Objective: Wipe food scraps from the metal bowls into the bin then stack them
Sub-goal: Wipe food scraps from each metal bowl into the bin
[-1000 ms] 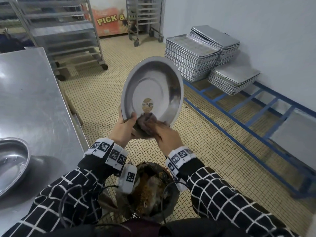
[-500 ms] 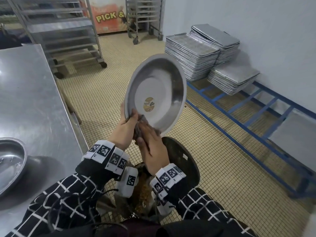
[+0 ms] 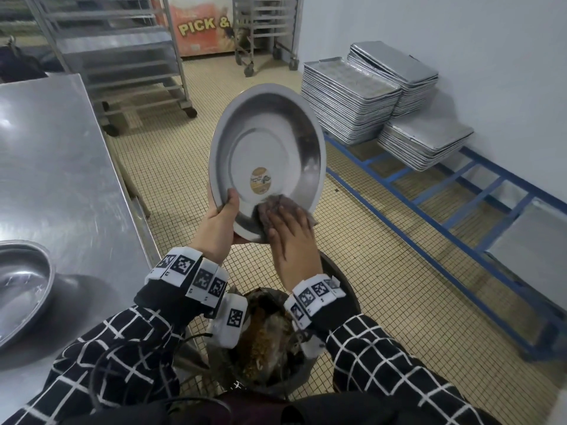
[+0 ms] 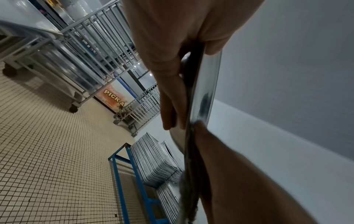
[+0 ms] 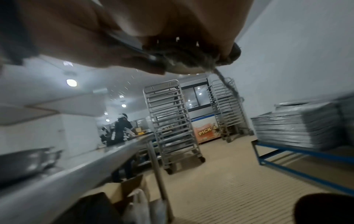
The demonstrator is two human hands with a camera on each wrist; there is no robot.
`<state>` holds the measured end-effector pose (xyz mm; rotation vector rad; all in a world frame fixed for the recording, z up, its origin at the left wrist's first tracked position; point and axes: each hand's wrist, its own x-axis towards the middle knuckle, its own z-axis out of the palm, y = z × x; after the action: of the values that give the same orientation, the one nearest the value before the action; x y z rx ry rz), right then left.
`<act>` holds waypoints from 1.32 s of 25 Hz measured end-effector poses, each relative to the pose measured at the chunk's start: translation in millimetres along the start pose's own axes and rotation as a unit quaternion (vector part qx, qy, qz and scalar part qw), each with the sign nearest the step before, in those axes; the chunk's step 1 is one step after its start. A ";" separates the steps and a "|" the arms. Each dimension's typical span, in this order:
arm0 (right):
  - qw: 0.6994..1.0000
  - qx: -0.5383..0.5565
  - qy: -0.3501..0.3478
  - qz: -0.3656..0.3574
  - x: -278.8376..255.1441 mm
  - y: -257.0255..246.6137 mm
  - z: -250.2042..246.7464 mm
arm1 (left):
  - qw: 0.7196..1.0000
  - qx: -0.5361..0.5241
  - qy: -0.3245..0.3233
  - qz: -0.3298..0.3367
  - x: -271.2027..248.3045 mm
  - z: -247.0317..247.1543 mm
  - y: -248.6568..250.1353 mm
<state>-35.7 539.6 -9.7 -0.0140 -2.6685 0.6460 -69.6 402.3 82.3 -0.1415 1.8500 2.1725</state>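
The round shallow metal bowl (image 3: pixel 270 157) stands tilted almost on edge in the air, its hollow facing the person, held above the dark round bin (image 3: pixel 276 345) of brown food scraps that sits on the tiled floor just right of the steel surface (image 3: pixel 61 167). An oval gold sticker (image 3: pixel 260 180) sits on the bowl's flat bottom. The left hand (image 3: pixel 219 225) grips the near-left part of the rim, thumb curled over the inside and fingers behind the bowl; the left wrist view shows those fingers (image 4: pixel 172 103) lying along the bowl's back. The right hand (image 3: pixel 291 237) presses a crumpled grey-brown cloth (image 3: pixel 280 204) flat against the lower inside wall of the bowl, fingers spread and fairly straight over it. In the right wrist view the cloth (image 5: pixel 191 60) shows bunched under the fingers, blurred.

A second metal bowl (image 3: pixel 21 289) rests on the near left of the surface, partly cut off by the frame edge. Far to the right, stacks of grey metal baking trays (image 3: pixel 349 99) stand on a low blue metal frame (image 3: pixel 460 191) along the white wall. Wheeled steel tray racks (image 3: pixel 122 56) stand at the far end of the room, beside an orange sign reading "PICK &" (image 3: pixel 199 26).
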 end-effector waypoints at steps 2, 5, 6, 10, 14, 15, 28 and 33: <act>0.997 0.072 0.023 -0.003 -7.8 -20.1 5.3 | 1.000 -0.011 0.016 -0.001 4.5 -0.5 -1.2; 0.995 0.089 0.040 -0.018 -12.4 -26.2 8.7 | 0.999 -0.034 0.027 -0.003 8.7 -2.5 -2.6; 0.996 0.076 0.044 -0.017 -12.9 -21.0 10.5 | 0.999 -0.042 0.025 -0.003 9.7 -3.3 -3.3; 0.988 0.094 0.053 0.107 -3.5 9.3 12.8 | 0.999 -0.037 0.011 -0.013 12.1 -7.3 -5.0; 0.966 0.153 0.056 0.200 22.5 23.6 -18.5 | 0.999 -0.021 -0.021 -0.032 13.2 -10.2 -7.5; 0.958 0.172 0.060 0.221 29.3 26.1 -27.5 | 0.999 -0.019 -0.028 -0.036 13.9 -12.4 -7.1; 0.846 0.358 0.100 0.382 39.3 39.9 -49.4 | 0.982 0.139 -0.050 0.116 23.1 -33.3 -16.8; 0.782 0.461 0.145 0.393 25.0 3.6 -38.4 | 0.988 0.111 -0.067 0.086 22.3 -21.2 -32.3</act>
<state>-44.6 562.1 29.3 -0.8972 -1.6975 1.9426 -84.3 389.4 42.2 0.2106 2.0748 2.0056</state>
